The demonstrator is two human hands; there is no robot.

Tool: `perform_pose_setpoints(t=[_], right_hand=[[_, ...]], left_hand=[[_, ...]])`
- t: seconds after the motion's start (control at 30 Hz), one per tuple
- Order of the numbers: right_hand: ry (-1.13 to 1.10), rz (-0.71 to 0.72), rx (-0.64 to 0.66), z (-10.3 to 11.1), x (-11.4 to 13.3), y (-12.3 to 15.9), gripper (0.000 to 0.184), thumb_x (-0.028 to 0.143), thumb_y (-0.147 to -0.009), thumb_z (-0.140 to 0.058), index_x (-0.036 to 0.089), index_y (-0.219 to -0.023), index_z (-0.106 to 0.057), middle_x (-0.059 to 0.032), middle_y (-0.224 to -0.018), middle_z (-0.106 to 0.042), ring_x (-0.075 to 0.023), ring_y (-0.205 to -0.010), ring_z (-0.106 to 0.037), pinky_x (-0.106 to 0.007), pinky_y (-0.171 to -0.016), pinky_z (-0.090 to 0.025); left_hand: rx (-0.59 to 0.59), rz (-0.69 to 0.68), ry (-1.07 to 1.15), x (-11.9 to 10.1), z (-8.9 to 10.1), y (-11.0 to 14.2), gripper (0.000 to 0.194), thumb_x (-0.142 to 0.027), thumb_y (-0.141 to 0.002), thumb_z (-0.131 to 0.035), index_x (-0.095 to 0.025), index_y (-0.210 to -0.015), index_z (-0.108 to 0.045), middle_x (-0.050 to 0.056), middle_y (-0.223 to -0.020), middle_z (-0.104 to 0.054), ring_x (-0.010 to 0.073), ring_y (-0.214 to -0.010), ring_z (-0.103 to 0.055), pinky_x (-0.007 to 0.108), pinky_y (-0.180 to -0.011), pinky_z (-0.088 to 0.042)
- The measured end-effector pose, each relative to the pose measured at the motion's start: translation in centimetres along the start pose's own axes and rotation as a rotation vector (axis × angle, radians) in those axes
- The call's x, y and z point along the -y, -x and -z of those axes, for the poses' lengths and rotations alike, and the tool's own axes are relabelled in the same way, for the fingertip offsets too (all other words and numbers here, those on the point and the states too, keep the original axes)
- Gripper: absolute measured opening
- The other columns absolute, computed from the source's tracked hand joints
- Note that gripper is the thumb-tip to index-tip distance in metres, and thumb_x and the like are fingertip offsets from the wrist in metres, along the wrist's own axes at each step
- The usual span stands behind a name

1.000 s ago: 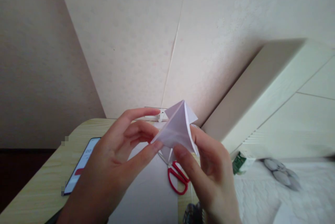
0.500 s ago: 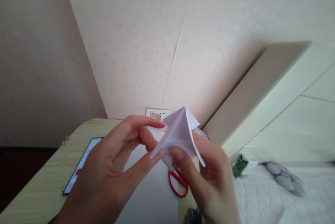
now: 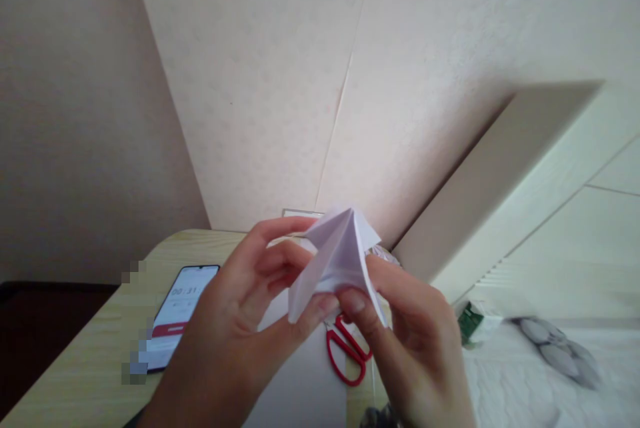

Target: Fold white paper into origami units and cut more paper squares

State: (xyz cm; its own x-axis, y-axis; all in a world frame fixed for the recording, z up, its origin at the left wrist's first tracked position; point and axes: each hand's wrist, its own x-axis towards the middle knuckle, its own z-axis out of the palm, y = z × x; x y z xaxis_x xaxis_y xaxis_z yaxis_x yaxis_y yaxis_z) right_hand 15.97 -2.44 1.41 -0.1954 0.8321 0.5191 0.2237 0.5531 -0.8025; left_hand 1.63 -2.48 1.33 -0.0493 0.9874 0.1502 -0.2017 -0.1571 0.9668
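Note:
Between my two hands is a piece of folded white paper (image 3: 333, 251), its peak pointing up and its front flaps spread apart. My left hand (image 3: 250, 308) pinches the left flap, thumb inside at the lower edge and fingers behind. On the other side, my right hand (image 3: 400, 321) grips the right flap, with its thumb at the bottom fold beside the left thumb. Red-handled scissors (image 3: 347, 355) lie beneath the hands, their blades mostly hidden. Under them a white sheet (image 3: 305, 381) rests on the table.
A phone (image 3: 185, 308) showing a timer lies left on the light wooden table (image 3: 75, 348). Behind stands the wall (image 3: 260, 115) with a partly hidden socket plate. To the right are a white bed (image 3: 525, 388), a green-and-white box (image 3: 473, 323) and a grey patterned item (image 3: 560, 351).
My left thumb has moved right, close to the right thumb, and the paper's left flap has turned and opened wider. The view has shifted slightly, showing more of the phone.

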Motion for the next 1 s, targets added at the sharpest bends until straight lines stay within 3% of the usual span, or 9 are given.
perform_pose_setpoints(t=[0.1,0.17,0.27,0.37,0.47,0.6,0.7,0.87,1.0], right_hand=[[0.015,-0.020,0.094,1.1,-0.3,0.0,0.011,0.022,-0.091,-0.066,0.025,-0.082,-0.071,0.0036,-0.081,-0.071,-0.0141,-0.080,-0.066,-0.024,-0.072,-0.049],[0.039,-0.059,0.090,1.9,-0.6,0.2,0.007,0.032,-0.089,-0.070,0.026,-0.091,-0.071,0.0027,-0.084,-0.069,-0.0157,-0.084,-0.066,-0.026,-0.074,-0.049],[-0.018,-0.039,-0.009,2.5,-1.0,0.4,0.018,0.039,-0.090,-0.070,0.030,-0.105,-0.069,0.0025,-0.091,-0.070,-0.0150,-0.084,-0.065,-0.025,-0.075,-0.051],[-0.133,-0.018,-0.074,2.0,-1.2,0.4,0.026,0.036,-0.090,-0.071,0.033,-0.115,-0.063,0.0023,-0.094,-0.071,-0.0142,-0.081,-0.066,-0.024,-0.070,-0.054],[-0.183,-0.071,-0.085,1.1,-1.1,0.4,0.047,0.029,-0.088,-0.074,0.038,-0.130,-0.054,0.0007,-0.096,-0.072,-0.0178,-0.081,-0.069,-0.026,-0.065,-0.058],[-0.131,-0.021,-0.158,0.6,-1.0,0.4,0.075,0.020,-0.081,-0.080,0.047,-0.141,-0.043,0.0002,-0.118,-0.068,-0.0205,-0.100,-0.069,-0.031,-0.082,-0.059],[-0.127,0.029,-0.202,0.8,-1.1,0.5,0.058,0.018,-0.083,-0.079,0.046,-0.126,-0.053,0.0019,-0.125,-0.064,-0.0204,-0.109,-0.065,-0.033,-0.089,-0.056],[-0.040,0.059,-0.160,1.2,-1.1,0.4,0.019,0.024,-0.086,-0.076,0.034,-0.098,-0.066,0.0024,-0.124,-0.061,-0.0206,-0.115,-0.058,-0.036,-0.101,-0.048],[0.040,0.040,-0.121,1.5,-1.1,0.4,0.007,0.032,-0.089,-0.073,0.035,-0.095,-0.069,0.0025,-0.125,-0.058,-0.0203,-0.116,-0.056,-0.035,-0.104,-0.045]], left_hand=[[-0.026,-0.003,-0.090,-0.1,0.5,-0.2,0.026,-0.027,-0.072,-0.079,-0.034,-0.095,-0.069,-0.009,-0.079,-0.074,0.0155,-0.078,-0.073,0.022,-0.075,-0.059],[-0.017,0.020,-0.143,-0.3,0.8,-0.4,0.012,-0.031,-0.074,-0.078,-0.032,-0.085,-0.072,-0.008,-0.079,-0.075,0.0144,-0.074,-0.072,0.020,-0.069,-0.057],[0.003,0.051,-0.165,-0.5,0.9,-0.4,0.006,-0.031,-0.075,-0.075,-0.031,-0.081,-0.073,-0.006,-0.079,-0.075,0.0139,-0.071,-0.071,0.019,-0.065,-0.056],[0.002,0.084,-0.143,-0.4,0.7,-0.2,0.017,-0.030,-0.074,-0.076,-0.032,-0.091,-0.072,-0.006,-0.086,-0.077,0.0146,-0.073,-0.073,0.019,-0.065,-0.057],[0.029,0.100,-0.081,-0.3,0.7,-0.2,0.027,-0.027,-0.075,-0.076,-0.032,-0.101,-0.069,-0.004,-0.090,-0.076,0.0167,-0.076,-0.074,0.022,-0.067,-0.060],[0.034,0.049,-0.102,-0.3,0.9,-0.3,0.031,-0.027,-0.079,-0.075,-0.033,-0.108,-0.067,-0.005,-0.086,-0.075,0.0149,-0.074,-0.072,0.020,-0.069,-0.060],[0.017,0.022,-0.163,-0.4,0.9,-0.2,0.030,-0.031,-0.078,-0.073,-0.034,-0.108,-0.067,-0.005,-0.085,-0.074,0.0163,-0.077,-0.071,0.021,-0.071,-0.060],[-0.009,-0.028,-0.173,-0.3,0.7,0.0,0.021,-0.031,-0.078,-0.073,-0.037,-0.098,-0.070,-0.006,-0.096,-0.075,0.0156,-0.085,-0.071,0.018,-0.073,-0.059],[-0.005,-0.025,-0.205,-0.3,0.7,0.2,0.020,-0.029,-0.078,-0.073,-0.038,-0.096,-0.071,-0.008,-0.096,-0.076,0.0145,-0.090,-0.072,0.016,-0.076,-0.059]])
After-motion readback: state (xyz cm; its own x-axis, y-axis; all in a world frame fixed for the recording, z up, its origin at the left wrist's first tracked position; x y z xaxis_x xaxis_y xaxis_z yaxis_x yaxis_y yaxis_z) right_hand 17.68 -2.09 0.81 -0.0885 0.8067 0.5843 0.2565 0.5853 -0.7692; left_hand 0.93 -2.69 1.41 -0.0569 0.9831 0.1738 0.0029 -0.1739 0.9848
